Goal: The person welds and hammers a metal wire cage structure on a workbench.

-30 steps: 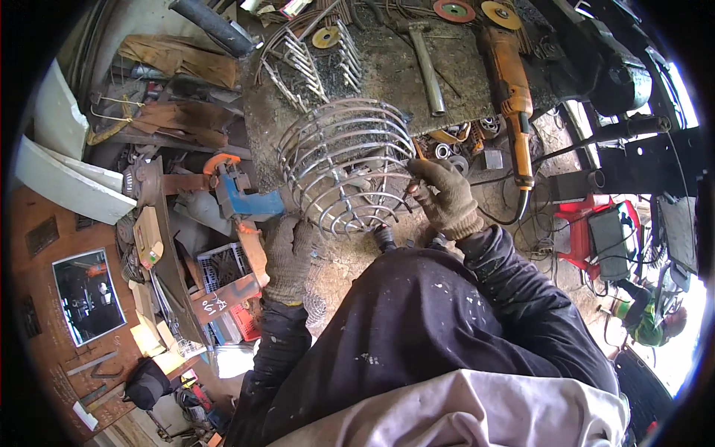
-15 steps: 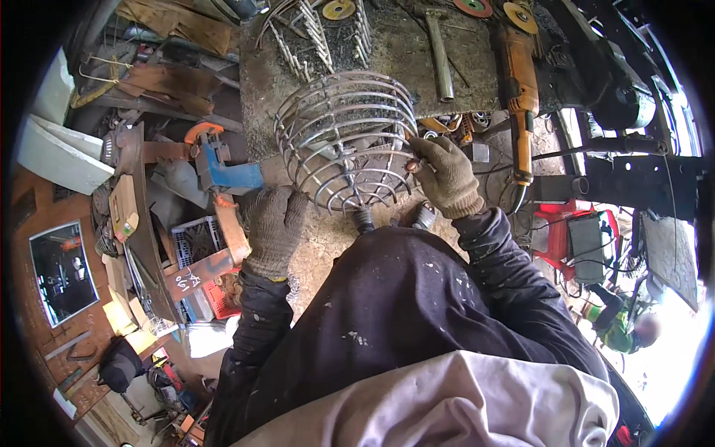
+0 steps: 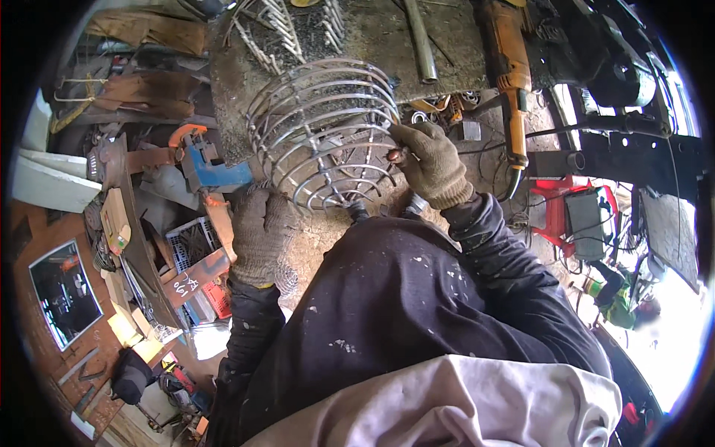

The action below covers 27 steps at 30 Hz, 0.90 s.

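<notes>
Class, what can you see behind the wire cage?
Through the wire cage, the workbench shows higher up and brownish floor lower down. The cage hides strips of both; whatever lies behind the right hand is covered.

An orange grinder [image 3: 512, 82] overhangs the dark workbench [image 3: 380, 41]

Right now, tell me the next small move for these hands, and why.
Probably close the left hand firmly on the near-left side of the wire cage to steady it: the right hand pinches its right edge, the cage reaches past the bench in this view, and whether the left grips it is unclear.
</notes>
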Each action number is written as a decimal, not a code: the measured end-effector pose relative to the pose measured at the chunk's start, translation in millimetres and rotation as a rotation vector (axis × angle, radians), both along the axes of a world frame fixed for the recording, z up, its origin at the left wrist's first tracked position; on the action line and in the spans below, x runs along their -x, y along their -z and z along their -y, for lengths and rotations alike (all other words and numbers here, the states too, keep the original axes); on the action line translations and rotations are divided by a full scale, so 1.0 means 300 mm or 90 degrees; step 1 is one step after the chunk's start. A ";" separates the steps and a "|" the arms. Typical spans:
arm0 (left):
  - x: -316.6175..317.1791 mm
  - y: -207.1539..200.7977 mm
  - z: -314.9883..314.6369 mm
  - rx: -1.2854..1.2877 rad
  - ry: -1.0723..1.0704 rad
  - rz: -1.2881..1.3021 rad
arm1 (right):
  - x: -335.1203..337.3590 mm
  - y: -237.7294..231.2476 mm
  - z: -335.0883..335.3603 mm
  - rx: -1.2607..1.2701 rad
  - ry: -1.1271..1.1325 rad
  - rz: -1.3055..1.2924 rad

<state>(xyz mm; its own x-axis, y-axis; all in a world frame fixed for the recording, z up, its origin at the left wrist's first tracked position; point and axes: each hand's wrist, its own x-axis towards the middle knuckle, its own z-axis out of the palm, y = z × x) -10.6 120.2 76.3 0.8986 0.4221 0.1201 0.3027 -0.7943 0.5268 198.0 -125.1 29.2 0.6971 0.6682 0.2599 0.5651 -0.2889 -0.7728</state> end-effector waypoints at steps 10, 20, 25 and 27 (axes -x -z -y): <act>0.036 0.037 -0.051 -0.182 0.079 -0.003 | 0.010 0.085 0.004 -0.138 0.040 -0.049; 0.026 0.027 -0.045 0.077 -0.053 -0.059 | 0.047 0.099 -0.023 -0.360 0.012 -0.658; 0.072 0.084 -0.088 -0.057 -0.009 -0.031 | 0.032 0.087 -0.013 -0.342 -0.029 -0.719; 0.076 0.089 -0.098 -0.180 0.077 -0.005 | 0.015 0.084 -0.002 -0.315 0.008 -0.636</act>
<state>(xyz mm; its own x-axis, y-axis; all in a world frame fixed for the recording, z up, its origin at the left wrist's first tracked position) -33.3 149.7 49.6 0.9419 0.2624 0.2098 0.1999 -0.9396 0.2778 193.5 -124.5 4.2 0.7482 0.6370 -0.1855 -0.3751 0.1755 -0.9102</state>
